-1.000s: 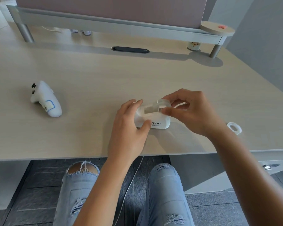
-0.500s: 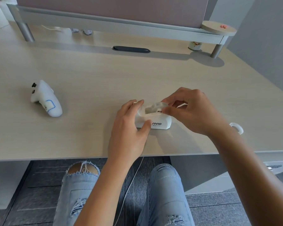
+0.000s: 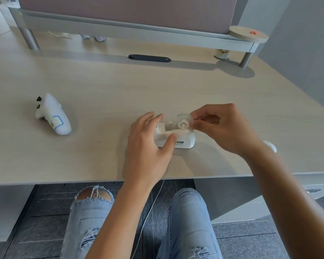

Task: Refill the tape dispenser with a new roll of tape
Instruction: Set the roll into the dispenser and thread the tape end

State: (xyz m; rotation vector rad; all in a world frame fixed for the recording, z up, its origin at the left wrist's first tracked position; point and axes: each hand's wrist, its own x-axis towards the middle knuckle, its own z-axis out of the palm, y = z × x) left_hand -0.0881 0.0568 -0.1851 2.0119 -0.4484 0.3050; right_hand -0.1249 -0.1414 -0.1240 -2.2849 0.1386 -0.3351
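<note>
Near the front edge of the pale wood-grain desk [image 3: 101,86] stands a small white plastic tape dispenser [image 3: 185,141]. The left hand [image 3: 148,146] clasps its left end, grip curled round it, thumb on the near face. The right hand [image 3: 224,128], grip closed, pinches a clear tape roll on a white hub [image 3: 183,122] over the dispenser's open slot. Black letters "VID" show beside the thumb.

Controller [image 3: 52,114] left of tape dispenser [image 3: 184,140]

Pale wood-grain tabletop [image 3: 110,86] lies open between the white plastic controller [image 3: 52,114] at left and the white tape dispenser [image 3: 185,139]. The left hand [image 3: 148,146] walls the dispenser's near-left side; the right hand [image 3: 224,128] and its clear tape roll [image 3: 182,121] cover the top.
</note>
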